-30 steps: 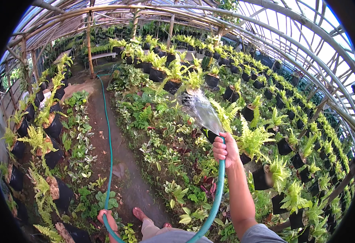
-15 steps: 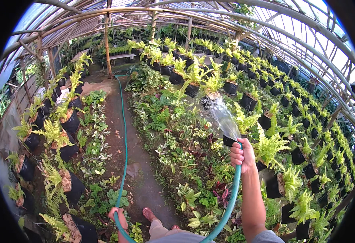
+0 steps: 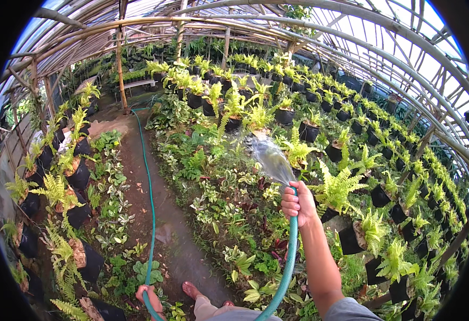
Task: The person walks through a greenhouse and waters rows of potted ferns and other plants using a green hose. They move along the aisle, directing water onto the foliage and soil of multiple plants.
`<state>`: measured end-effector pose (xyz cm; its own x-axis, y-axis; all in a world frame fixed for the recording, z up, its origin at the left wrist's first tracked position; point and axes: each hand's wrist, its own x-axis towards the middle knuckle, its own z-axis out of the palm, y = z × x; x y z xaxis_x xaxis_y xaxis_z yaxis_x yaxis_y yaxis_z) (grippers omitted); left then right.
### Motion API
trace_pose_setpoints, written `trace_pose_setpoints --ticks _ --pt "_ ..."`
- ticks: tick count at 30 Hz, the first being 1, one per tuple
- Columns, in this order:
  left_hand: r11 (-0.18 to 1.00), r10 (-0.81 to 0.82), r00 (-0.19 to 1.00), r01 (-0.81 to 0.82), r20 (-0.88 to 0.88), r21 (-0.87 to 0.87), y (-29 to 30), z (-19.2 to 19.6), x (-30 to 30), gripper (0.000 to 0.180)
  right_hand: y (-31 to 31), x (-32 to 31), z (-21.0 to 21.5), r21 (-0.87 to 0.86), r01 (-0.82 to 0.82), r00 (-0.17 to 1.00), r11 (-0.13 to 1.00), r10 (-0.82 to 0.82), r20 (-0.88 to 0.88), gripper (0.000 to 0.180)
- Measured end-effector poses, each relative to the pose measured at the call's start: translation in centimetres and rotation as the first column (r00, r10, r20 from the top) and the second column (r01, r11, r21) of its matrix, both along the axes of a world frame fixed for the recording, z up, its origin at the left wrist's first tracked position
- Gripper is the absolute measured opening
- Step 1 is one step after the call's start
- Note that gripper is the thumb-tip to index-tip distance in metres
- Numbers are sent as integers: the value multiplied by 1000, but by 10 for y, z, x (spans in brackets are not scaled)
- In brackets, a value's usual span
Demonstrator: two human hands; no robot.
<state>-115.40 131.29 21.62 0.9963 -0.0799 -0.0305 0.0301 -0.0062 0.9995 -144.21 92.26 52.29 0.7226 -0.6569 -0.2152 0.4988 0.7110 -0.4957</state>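
My right hand [image 3: 299, 202] is wrapped round the end of a green garden hose [image 3: 290, 251], held out in front of me at mid-height. A fan of water [image 3: 270, 159] sprays from its mouth, up and to the left, onto a fern in a black bag [image 3: 258, 119]. Low at the left, my left hand [image 3: 150, 297] grips a further stretch of the same hose. Between the two hands the hose loops below the picture's lower edge. From the left hand it runs away along the dirt path.
Hanging rows of ferns in black bags [image 3: 380, 197] fill the right side, and more ferns [image 3: 79, 214] line the left wall. Low leafy plants [image 3: 213, 198] border the dirt path [image 3: 178, 241]. A bamboo post [image 3: 120, 69] stands at the far end, under bamboo roof poles.
The whole view has shifted, with the scene sliding left and slightly up. My right hand and the spray appear further left. Both hands keep their hold on the hose.
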Motion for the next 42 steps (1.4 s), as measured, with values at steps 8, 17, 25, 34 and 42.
trace_pose_setpoints --ticks 8,17,25,34,42 --pt "998 27 1000 -28 9 59 -7 11 -3 40 -2 1 1 8 -24 999 1000 23 26 32" --pt "996 33 998 -37 55 79 -18 51 -27 41 -1 2 4 -21 -23 1000 1000 23 -10 34" --pt "998 -9 999 11 -35 66 -13 52 -18 41 -2 1 3 -17 -40 999 999 40 17 32" --pt "997 12 1000 -11 -17 78 -11 46 -18 39 3 -4 3 17 -48 998 999 47 52 34" --pt "998 -32 999 30 43 46 5 21 -17 31 15 -28 8 -9 -32 999 999 33 34 34"
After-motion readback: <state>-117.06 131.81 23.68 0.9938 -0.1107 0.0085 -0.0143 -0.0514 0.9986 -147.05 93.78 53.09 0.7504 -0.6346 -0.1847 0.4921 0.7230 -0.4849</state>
